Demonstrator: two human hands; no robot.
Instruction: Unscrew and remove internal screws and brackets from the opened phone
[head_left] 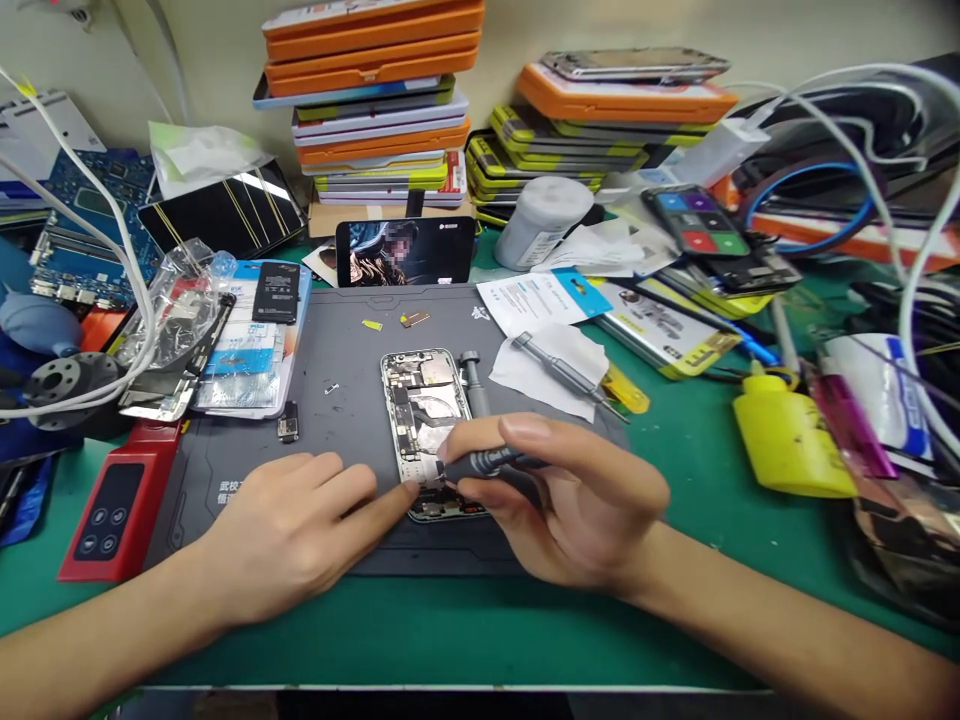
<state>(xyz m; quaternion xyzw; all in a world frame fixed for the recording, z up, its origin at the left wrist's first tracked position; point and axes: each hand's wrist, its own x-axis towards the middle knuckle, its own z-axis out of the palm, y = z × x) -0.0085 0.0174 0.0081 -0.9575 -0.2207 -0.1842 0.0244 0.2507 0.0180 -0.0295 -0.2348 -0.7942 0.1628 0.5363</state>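
Note:
An opened smartphone (pixel 431 405) lies on the grey work mat, its boards and metal shields exposed. My left hand (pixel 300 525) rests at its lower left, holding nothing; the index finger stretches out to touch the phone's edge, and the other fingers bend loosely. Over the phone's lower right, my right hand (pixel 577 500) is closed on a dark grey screwdriver (pixel 484 461); its tip is hard to make out. Just beyond this hand, another grey screwdriver (pixel 472 382) lies beside the phone. A third screwdriver (pixel 559 366) rests on a white tissue.
A propped phone (pixel 405 252) plays a video behind the mat (pixel 345 350). Small parts (pixel 288 422) and a battery (pixel 276 292) lie to the left, near a red device (pixel 120 510). Stacked boxes (pixel 375 110) stand at the back; a yellow bottle (pixel 787 435) and cables are at right.

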